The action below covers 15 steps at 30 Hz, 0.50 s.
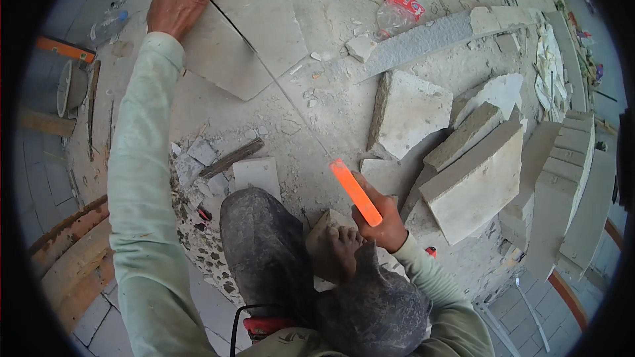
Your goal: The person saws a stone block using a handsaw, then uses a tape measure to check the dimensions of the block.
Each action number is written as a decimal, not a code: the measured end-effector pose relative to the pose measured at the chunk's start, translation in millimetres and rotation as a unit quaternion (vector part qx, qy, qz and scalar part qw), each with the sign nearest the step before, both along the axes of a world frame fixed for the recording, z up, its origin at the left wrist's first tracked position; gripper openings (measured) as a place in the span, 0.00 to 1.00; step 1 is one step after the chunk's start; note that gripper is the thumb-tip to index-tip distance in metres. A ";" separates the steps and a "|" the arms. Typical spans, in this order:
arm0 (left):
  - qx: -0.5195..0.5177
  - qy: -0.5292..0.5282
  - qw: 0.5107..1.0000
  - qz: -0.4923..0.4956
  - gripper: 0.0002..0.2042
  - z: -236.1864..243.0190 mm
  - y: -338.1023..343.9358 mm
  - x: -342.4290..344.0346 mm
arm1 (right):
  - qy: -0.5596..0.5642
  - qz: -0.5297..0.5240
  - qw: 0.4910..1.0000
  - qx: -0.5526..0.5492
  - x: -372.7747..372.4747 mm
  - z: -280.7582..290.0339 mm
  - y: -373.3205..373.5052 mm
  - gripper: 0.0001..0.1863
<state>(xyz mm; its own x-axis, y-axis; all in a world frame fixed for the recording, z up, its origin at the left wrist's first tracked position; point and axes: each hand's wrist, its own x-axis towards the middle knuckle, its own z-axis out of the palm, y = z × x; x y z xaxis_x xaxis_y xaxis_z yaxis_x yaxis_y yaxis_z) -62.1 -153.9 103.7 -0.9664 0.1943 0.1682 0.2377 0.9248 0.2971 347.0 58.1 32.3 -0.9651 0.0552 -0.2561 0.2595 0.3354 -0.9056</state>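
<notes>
Tightly grasping the bright orange handle (354,192) of a long, thin-bladed saw (291,102) in the right hand (385,221). Resting the left hand (177,5), with thumb spread, on a pale rectangular stone slab (264,23); cannot tell whether gripping. Can see a clear plastic bottle (109,25) with indistinct contents farther left. Pointing the saw's long axis far leftward, over the slab.

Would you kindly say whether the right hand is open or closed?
Closed: the right hand curls around the orange handle; fingertips hidden.
</notes>
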 end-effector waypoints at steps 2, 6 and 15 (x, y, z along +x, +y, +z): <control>0.047 0.037 0.998 -0.022 0.48 -22.6 27.1 30.8 | -0.026 -0.018 0.999 0.033 -82.9 -9.2 -9.1 0.31; 0.009 0.030 0.999 0.005 0.50 -3.9 17.7 28.5 | -0.001 -0.011 0.999 0.045 -90.2 2.2 -18.8 0.31; 0.013 -0.018 1.000 -0.012 0.52 -6.0 24.0 18.6 | -0.070 -0.010 0.996 0.055 4.2 7.7 7.6 0.32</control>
<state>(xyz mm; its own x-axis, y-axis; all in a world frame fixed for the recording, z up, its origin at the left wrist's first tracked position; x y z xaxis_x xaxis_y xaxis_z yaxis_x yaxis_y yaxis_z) -43.4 -129.9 97.6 -0.9668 0.2144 0.1387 0.2492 0.9106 0.3296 351.2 65.6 40.1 -0.9185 0.1087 -0.3802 0.3887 0.4247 -0.8176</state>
